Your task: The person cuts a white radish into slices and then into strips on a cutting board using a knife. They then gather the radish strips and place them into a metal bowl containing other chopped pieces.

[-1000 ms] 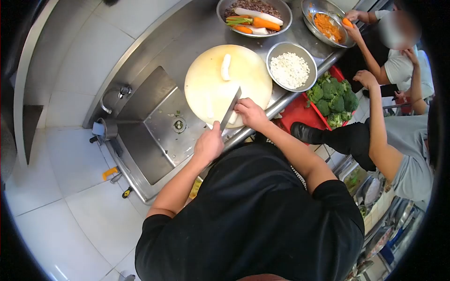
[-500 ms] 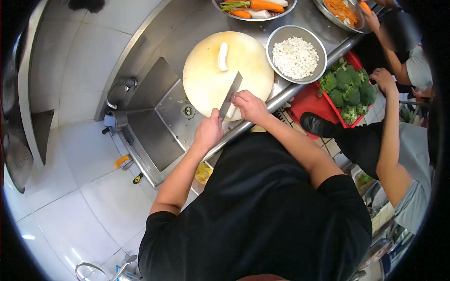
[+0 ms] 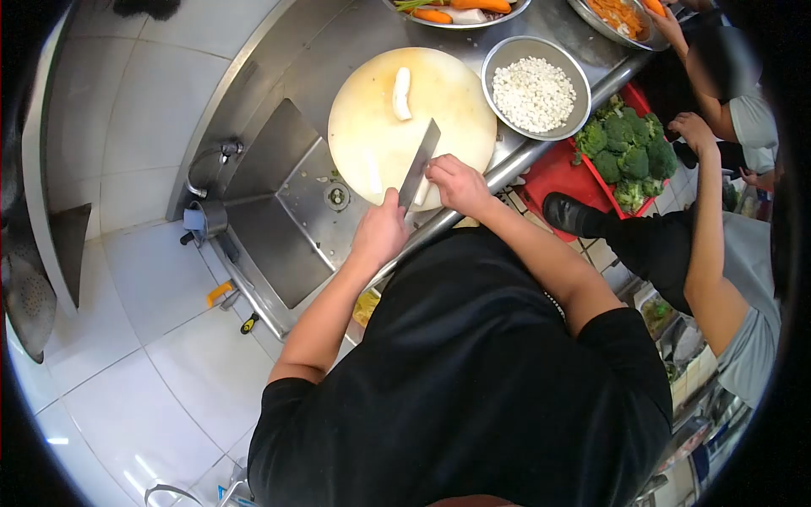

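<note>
My left hand (image 3: 382,230) is wrapped round the handle of a knife (image 3: 420,163), its blade pointing away over a round cutting board (image 3: 359,101). Beside the blade, my right hand (image 3: 459,186) has bent fingers pressed on a white vegetable piece (image 3: 421,193) near the board's front edge; the hand hides part of it. Another long white piece (image 3: 401,94) lies at the board's far side, and a pale strip (image 3: 374,172) lies left of the knife. A metal bowl (image 3: 491,72) of white diced pieces (image 3: 532,94) stands right of the board.
A metal sink (image 3: 291,241) with a faucet (image 3: 207,165) lies left. Behind are a bowl with carrots (image 3: 490,5) and a bowl of orange shreds (image 3: 618,17). Broccoli (image 3: 625,148) fills a red crate (image 3: 549,182) at right. Other people are nearby, one with an arm (image 3: 708,224) outstretched.
The view has shifted, so the bowls sit higher in it. My hands and the knife stay close together at the board's front edge, with little visible change.
</note>
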`<state>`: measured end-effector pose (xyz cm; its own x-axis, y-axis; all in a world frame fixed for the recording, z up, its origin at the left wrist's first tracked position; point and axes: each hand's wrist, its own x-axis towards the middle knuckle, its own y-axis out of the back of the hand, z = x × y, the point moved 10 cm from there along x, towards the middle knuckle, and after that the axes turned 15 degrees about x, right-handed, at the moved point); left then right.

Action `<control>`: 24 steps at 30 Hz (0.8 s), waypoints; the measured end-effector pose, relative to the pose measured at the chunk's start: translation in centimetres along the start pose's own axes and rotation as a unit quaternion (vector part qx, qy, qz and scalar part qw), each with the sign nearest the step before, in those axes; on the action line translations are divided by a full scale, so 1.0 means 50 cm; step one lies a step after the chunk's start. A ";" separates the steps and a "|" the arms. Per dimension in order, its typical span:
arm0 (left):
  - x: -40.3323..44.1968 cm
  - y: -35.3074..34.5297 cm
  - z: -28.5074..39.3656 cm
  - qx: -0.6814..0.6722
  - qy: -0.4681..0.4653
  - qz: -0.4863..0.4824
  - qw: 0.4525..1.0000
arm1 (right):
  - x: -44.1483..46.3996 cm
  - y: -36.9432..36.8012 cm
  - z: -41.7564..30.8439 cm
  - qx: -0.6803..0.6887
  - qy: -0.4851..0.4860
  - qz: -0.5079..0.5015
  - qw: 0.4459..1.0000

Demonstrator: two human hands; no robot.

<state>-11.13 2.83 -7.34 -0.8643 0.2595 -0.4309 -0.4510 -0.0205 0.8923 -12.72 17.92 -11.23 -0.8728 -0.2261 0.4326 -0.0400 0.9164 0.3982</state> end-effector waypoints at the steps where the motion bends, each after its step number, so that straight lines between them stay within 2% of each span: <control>1: -0.018 0.008 -0.002 0.004 0.004 -0.007 1.000 | 0.000 -0.001 0.000 -0.003 0.002 -0.002 1.000; 6: -0.058 -0.040 -0.019 0.025 0.043 -0.040 0.998 | 0.001 0.008 -0.004 -0.001 0.008 0.008 1.000; 10: -0.001 -0.069 0.010 0.009 0.051 -0.024 0.998 | -0.001 0.006 -0.005 -0.004 0.010 0.007 1.000; 13: 0.018 -0.060 0.004 -0.015 0.017 0.000 1.000 | -0.002 0.005 -0.006 -0.015 0.024 0.000 1.000; 19: -0.035 -0.002 -0.006 -0.007 0.036 -0.037 0.999 | -0.005 0.009 -0.012 -0.031 0.048 0.005 0.998; 22: -0.064 0.003 -0.019 -0.011 0.010 -0.010 1.000 | -0.007 0.006 -0.007 -0.037 0.048 0.003 0.998; 24: -0.077 -0.001 -0.029 -0.020 0.015 -0.029 0.999 | -0.007 0.007 -0.008 -0.042 0.047 0.000 0.998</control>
<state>-8.13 0.42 -5.91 -0.8424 0.2329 -0.4859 -0.5083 -0.0440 0.8601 -12.24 18.20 -10.89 -0.8231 -0.2592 0.5053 0.0050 0.8864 0.4629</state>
